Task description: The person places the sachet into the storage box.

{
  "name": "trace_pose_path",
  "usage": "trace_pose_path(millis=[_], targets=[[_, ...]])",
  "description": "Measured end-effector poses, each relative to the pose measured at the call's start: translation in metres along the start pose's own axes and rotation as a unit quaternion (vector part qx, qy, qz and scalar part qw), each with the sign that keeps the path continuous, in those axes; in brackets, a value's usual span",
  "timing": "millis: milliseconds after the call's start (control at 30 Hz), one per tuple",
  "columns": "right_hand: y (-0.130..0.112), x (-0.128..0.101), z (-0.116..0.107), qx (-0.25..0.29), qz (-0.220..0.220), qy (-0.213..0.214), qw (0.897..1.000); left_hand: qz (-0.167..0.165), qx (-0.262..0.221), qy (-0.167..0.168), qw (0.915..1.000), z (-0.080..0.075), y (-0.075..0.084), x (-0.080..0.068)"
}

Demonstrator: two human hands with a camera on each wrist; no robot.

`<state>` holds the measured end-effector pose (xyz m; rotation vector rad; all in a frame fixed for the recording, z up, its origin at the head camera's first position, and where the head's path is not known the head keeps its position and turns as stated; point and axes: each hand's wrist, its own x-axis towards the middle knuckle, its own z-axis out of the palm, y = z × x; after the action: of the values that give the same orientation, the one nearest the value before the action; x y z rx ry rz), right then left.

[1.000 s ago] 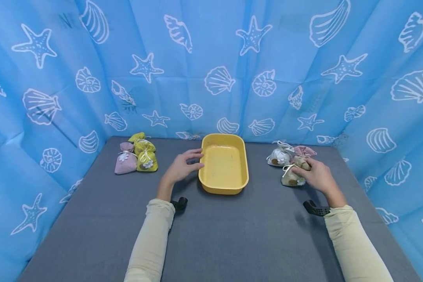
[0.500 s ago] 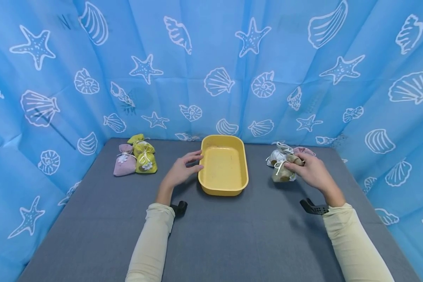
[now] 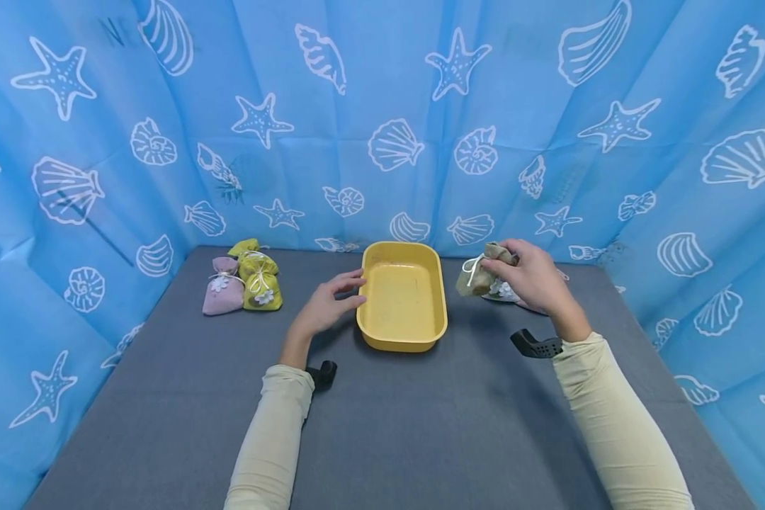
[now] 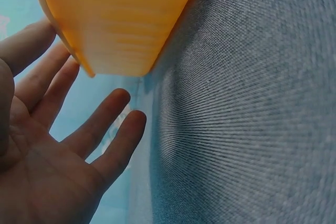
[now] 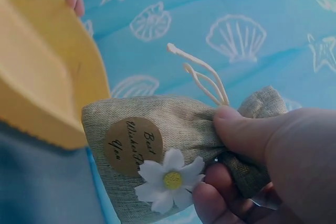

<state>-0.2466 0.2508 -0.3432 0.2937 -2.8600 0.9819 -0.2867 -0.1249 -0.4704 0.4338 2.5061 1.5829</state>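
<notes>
Behind our right hand lie more pouches on the grey bench, but the hand and wrist hide nearly all of them; we make out only a white flowered scrap below the knuckles. The left wrist view cuts the yellow tub down to one rounded outer corner, and the right wrist view shows just a blurred edge of it.

Our right hand holds the burlap pouch in the air, just right of the tub's far right corner and clear of the bench. The thumb presses on the gathered neck with the other fingers curled beneath it, a firm pinch. From the head camera the pouch's long axis runs roughly level, the tied neck toward our hand and the closed bottom pointing left toward the tub. Its cream drawstring loops rise from the neck; a round brown label and a white daisy face the wrist camera.

The tub sits lengthwise away from us, and we see nothing inside it.

Our left hand rests by the tub's left wall, fingers straight and spread, gripping nothing; whether the fingertips touch the rim we cannot tell.

Far left, a pink pouch and two yellow-green pouches stand together.
</notes>
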Motion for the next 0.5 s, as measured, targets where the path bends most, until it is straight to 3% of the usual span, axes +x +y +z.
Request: trace_pose_path(millis=[500], targets=[[-0.042, 0.055, 0.027, 0.042, -0.018, 0.015, 0.999, -0.004, 0.006, -0.008, 0.9999, -0.001, 0.001, -0.003]])
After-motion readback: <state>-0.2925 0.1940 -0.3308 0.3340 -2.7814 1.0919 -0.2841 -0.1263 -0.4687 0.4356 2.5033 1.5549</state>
